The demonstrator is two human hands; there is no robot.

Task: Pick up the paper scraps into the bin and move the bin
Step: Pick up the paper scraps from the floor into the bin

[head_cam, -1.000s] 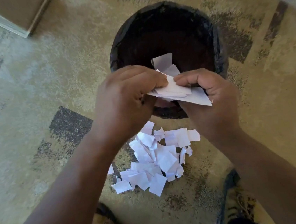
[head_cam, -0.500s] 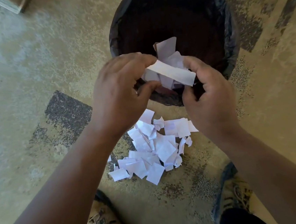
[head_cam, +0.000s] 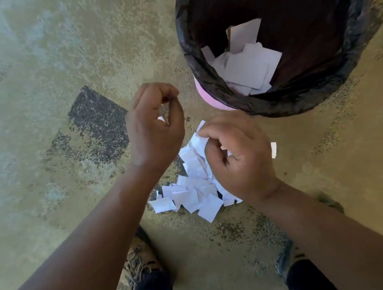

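The bin [head_cam: 206, 97] is pink with a black liner and stands on the carpet at the upper right. Several white scraps [head_cam: 246, 68] lie inside it. A pile of paper scraps [head_cam: 190, 192] lies on the floor just in front of the bin. My right hand [head_cam: 239, 161] is down on the right part of the pile, fingers curled around some scraps, with white showing between them. My left hand [head_cam: 154, 127] hovers left of the bin above the pile's far edge, its fingers loosely curled and holding nothing. One loose scrap [head_cam: 273, 150] lies right of my right hand.
The floor is a tan carpet with dark patches [head_cam: 98, 121]. My two shoes [head_cam: 139, 261] [head_cam: 289, 257] stand just behind the pile.
The scraps both hands held over the bin now lie inside it. Both hands have come down from the rim to the pile, and the right one has closed on scraps.
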